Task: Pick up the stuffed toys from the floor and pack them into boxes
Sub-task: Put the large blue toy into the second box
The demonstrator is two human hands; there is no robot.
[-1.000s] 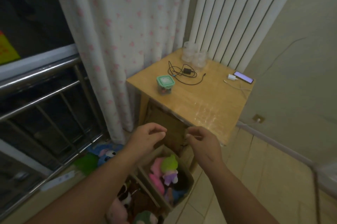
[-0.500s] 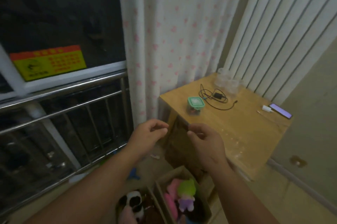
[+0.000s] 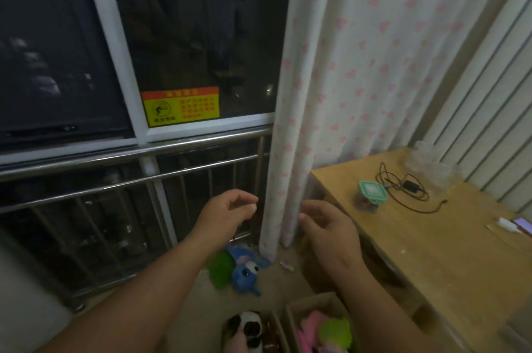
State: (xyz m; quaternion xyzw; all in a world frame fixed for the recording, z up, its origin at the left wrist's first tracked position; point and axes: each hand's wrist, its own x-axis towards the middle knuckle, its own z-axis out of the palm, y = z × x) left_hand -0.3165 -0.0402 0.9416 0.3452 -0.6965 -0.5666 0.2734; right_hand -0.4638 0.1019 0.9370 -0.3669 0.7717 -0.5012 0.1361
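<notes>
A blue stuffed toy with big eyes (image 3: 246,270) lies on the floor by the curtain's foot, with a green plush part (image 3: 220,266) beside it. Two cardboard boxes sit at the bottom edge: one (image 3: 309,302) holds pink and lime-green toys (image 3: 335,329), the other holds a black-and-white plush (image 3: 247,326). My left hand (image 3: 227,216) and my right hand (image 3: 328,226) hover in mid-air above the floor, fingers loosely curled, holding nothing. Both hands are well above the blue toy.
A wooden table (image 3: 431,240) stands at the right with a green-lidded container (image 3: 371,194), a black cable (image 3: 408,188) and a phone (image 3: 522,224). A pink-dotted curtain (image 3: 345,93) hangs behind it. A metal railing (image 3: 129,174) and dark window fill the left.
The view has swung up and to the left, toward the window. The boxes slid to the bottom edge and the blue toy on the floor came into sight. Both hands stay raised and empty.
</notes>
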